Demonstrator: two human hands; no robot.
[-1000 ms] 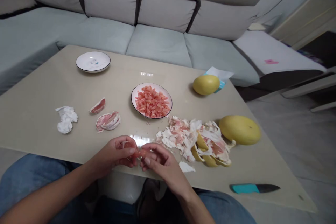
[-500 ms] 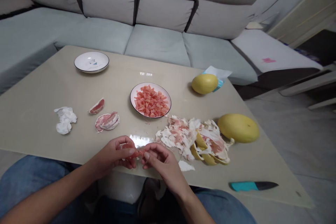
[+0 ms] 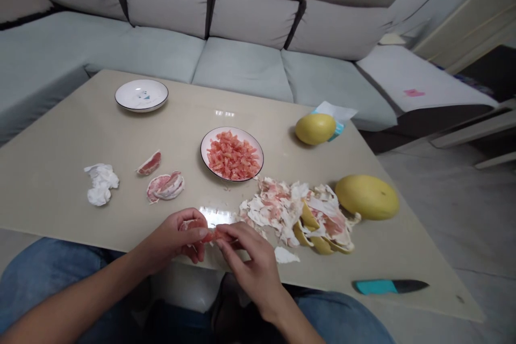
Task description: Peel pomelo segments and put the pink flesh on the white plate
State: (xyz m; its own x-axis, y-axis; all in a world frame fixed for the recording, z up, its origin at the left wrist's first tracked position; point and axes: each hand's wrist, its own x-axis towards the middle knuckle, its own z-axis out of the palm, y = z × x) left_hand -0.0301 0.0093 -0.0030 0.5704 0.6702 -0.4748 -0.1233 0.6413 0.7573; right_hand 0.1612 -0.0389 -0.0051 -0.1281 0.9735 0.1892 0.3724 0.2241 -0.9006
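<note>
My left hand (image 3: 181,236) is closed around a red pomelo segment (image 3: 194,224) at the table's near edge. Right beside it, the thumb and forefinger of my right hand (image 3: 245,250) pinch the end of the same segment, where some flesh or membrane shows between the fingertips. Beyond my hands stands a black-rimmed plate (image 3: 204,161) heaped with small pieces of pomelo flesh (image 3: 233,155). More unpeeled segments (image 3: 165,187) lie to the left, with a single segment (image 3: 150,163) just behind them.
A pile of membrane and rind (image 3: 298,212) lies right of my hands. Two yellow pomelos (image 3: 366,197) rest farther right, one on a packet. A knife (image 3: 389,286) with a turquoise handle lies near the front edge. Crumpled tissue (image 3: 102,184) and a second plate (image 3: 141,105) are at left.
The fingers of my right hand have turned and closed in nearer the segment's end. My left hand has stayed almost in place, still holding the pomelo segment.
</note>
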